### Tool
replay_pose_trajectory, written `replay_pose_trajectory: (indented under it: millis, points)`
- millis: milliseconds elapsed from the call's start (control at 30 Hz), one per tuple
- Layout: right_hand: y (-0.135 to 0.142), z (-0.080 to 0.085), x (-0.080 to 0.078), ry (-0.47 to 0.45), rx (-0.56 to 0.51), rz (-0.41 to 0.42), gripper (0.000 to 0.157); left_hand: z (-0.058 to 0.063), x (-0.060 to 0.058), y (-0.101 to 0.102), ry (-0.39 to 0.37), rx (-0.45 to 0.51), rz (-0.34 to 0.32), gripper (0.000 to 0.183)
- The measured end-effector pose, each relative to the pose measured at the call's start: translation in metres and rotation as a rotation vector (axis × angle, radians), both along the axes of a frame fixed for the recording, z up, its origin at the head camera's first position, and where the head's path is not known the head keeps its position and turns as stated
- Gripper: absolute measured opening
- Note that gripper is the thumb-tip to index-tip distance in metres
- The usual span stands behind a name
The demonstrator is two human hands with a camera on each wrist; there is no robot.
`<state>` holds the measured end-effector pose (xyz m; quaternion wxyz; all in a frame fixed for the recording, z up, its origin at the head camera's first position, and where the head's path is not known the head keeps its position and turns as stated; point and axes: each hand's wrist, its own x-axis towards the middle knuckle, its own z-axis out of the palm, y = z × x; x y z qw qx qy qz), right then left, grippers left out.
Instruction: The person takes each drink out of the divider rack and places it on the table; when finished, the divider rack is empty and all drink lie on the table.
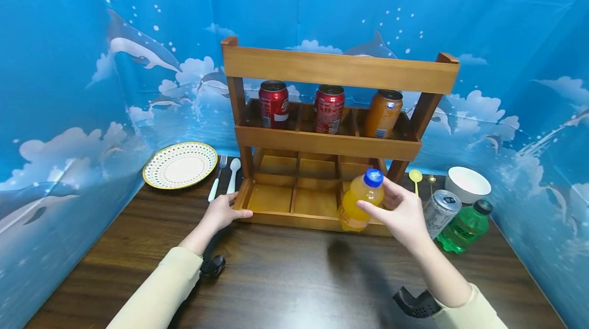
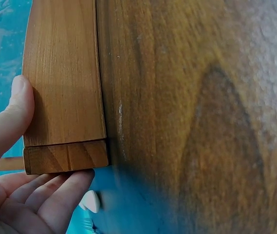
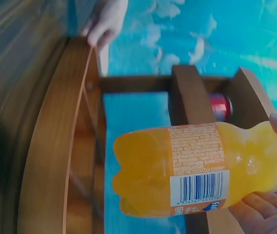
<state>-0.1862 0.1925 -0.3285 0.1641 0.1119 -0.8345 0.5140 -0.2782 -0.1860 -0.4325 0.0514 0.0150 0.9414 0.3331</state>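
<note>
My right hand (image 1: 405, 209) holds a bottle of orange soda (image 1: 361, 201) with a blue cap, slightly tilted, in front of the lower tier of a wooden two-tier rack (image 1: 322, 140). In the right wrist view the soda's barcode label (image 3: 199, 187) faces the camera, and fingers grip near its neck. My left hand (image 1: 223, 212) grips the rack's lower left front corner. The left wrist view shows the thumb (image 2: 19, 105) on the front board and the other fingers around the end piece (image 2: 65, 157). Two red cans (image 1: 274, 107) and an orange can (image 1: 383, 114) stand in the upper tier.
At the left lie a patterned plate (image 1: 180, 165), a fork (image 1: 218, 178) and a white spoon (image 1: 233, 174). On the right are a yellow spoon (image 1: 415, 178), a smaller gold spoon (image 1: 431, 181), a white bowl (image 1: 468, 184), a silver can (image 1: 440, 211) and a green bottle (image 1: 465, 227).
</note>
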Motion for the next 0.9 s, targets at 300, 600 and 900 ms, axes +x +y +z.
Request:
replay_pose_trajectory:
  millis: [300,600,900]
  points:
    - [0.082,-0.007,0.042,-0.048,0.129,-0.286,0.055,0.004,0.001,0.003,0.005,0.008,-0.01,0.081]
    - [0.171,-0.037,0.071,-0.272,0.235,-0.513,0.069,0.002,-0.003,0.002,-0.023,-0.018,-0.017,0.083]
    - [0.227,-0.063,0.064,-0.278,0.197,-0.68,0.073,0.0,-0.003,0.0,-0.054,-0.01,-0.003,0.085]
